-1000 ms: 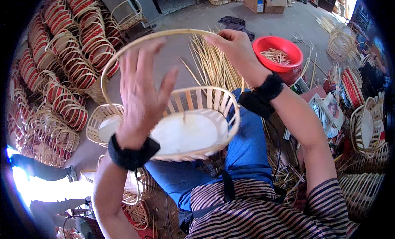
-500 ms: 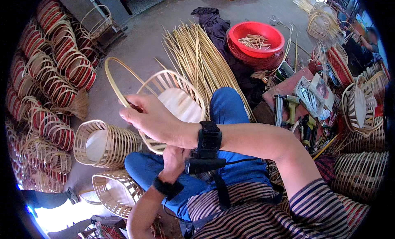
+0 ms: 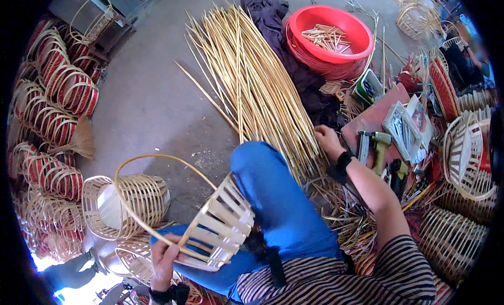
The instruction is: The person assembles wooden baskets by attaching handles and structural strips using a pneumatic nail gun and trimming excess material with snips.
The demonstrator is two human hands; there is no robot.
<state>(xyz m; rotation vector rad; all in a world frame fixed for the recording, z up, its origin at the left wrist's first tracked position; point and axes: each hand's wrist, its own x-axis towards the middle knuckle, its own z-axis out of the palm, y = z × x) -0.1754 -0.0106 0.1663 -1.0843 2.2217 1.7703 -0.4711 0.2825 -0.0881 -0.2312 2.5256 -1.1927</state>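
Head view: right hand [image 3: 329,141] moved from basket [image 3: 224,217] to canes [image 3: 257,84].

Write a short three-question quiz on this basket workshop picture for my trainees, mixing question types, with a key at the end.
1. Multiple choice. What does the person's left hand hold?
A. a broom
B. a slatted basket with a hoop handle
C. a power tool

2. True or false? Short sticks lie in the red basin.

3. Fill in the blank. The person's ____ hand is at the edge of the bundle of long sticks.

Key: 1. B. 2. True. 3. Right: the right hand is beside the bundle, apart from the basket.
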